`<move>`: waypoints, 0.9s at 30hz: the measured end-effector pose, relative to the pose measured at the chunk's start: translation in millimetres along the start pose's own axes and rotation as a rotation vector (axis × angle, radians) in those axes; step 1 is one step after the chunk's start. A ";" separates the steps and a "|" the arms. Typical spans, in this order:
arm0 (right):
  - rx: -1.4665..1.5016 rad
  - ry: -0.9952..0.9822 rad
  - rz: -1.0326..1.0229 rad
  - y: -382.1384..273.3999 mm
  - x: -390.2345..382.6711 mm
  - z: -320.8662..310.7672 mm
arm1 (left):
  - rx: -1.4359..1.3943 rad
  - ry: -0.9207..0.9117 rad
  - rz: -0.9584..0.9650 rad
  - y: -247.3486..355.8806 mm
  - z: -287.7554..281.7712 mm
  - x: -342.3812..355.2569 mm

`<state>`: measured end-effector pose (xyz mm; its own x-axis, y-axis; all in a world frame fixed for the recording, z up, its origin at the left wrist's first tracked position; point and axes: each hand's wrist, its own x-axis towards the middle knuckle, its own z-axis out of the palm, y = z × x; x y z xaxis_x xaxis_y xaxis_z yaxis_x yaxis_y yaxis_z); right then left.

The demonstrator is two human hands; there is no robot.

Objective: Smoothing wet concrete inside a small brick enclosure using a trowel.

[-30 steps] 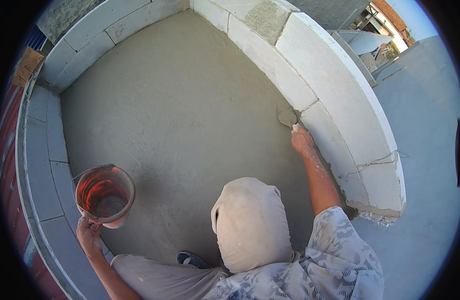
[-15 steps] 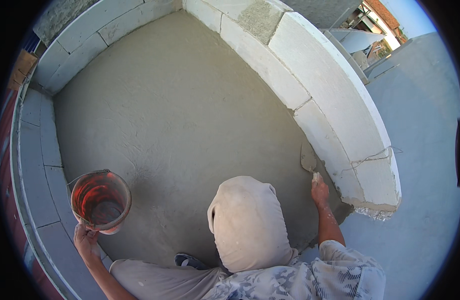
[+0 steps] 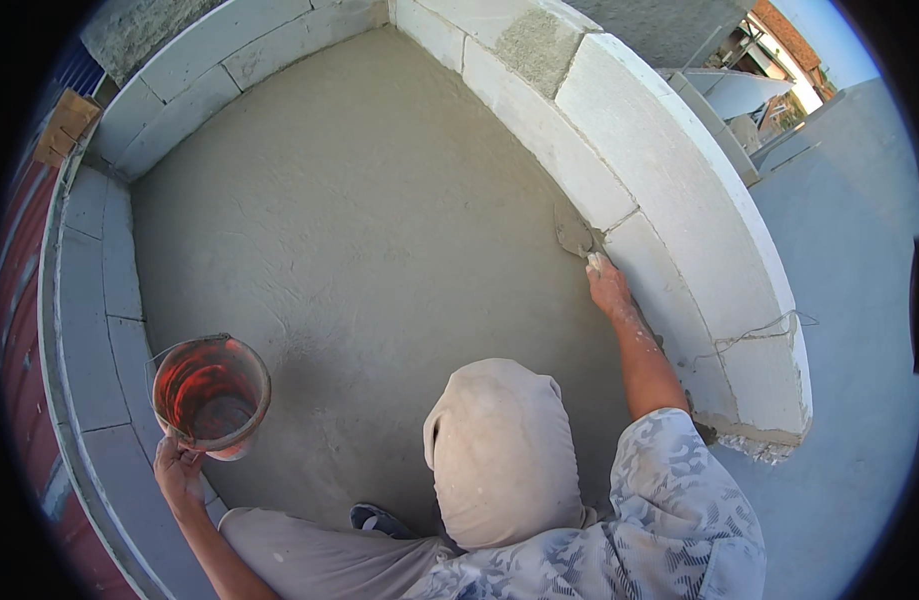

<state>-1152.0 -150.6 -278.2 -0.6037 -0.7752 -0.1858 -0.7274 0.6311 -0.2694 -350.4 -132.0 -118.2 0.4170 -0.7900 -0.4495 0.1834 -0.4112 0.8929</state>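
My right hand (image 3: 607,284) is closed round the handle of a trowel (image 3: 574,237). The trowel's mortar-smeared blade lies against the grey mortar floor (image 3: 339,190), close to the foot of the right-hand block wall (image 3: 559,155). At the left, my left hand (image 3: 179,470) grips the near rim of a bucket (image 3: 255,422), its fingers partly hidden under it. The bucket is tilted toward me, and its reddish inside is smeared with grey and holds no visible load. Its wire handle hangs on the far-left side.
White block walls enclose the floor at the left (image 3: 84,310), back and right. A bent wire (image 3: 754,340) sticks out of the right wall's near end. Low in the middle are a rounded beige cloth shape (image 3: 504,450) and a dark shoe (image 3: 379,520). Red corrugated sheeting (image 3: 24,350) lies beyond the left wall.
My right hand and the trowel have moved away from me along the right wall, the arm stretching out. My left hand still holds the bucket; the whole view has shifted slightly.
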 end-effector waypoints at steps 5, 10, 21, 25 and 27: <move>0.130 -0.162 -0.228 -26.4 -22.7 34.2 | 0.060 0.030 -0.022 10.1 -10.4 -7.7; 0.168 -0.069 -0.236 -25.0 -22.6 8.0 | 0.035 0.033 -0.007 4.1 -8.4 0.9; 0.201 -0.039 -0.197 0.2 -5.6 6.4 | 0.053 0.029 -0.022 8.3 3.6 1.1; -0.037 0.312 -0.396 26.8 51.1 34.7 | 0.030 0.057 -0.040 -0.4 12.4 8.8; 0.309 -0.267 -0.099 -37.3 27.6 19.6 | 0.054 0.086 -0.012 10.3 8.6 -5.0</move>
<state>-1135.2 -196.1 -291.9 -0.4002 -0.8375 -0.3721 -0.6216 0.5464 -0.5613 -358.2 -136.2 -107.0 0.4907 -0.7437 -0.4540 0.1418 -0.4459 0.8838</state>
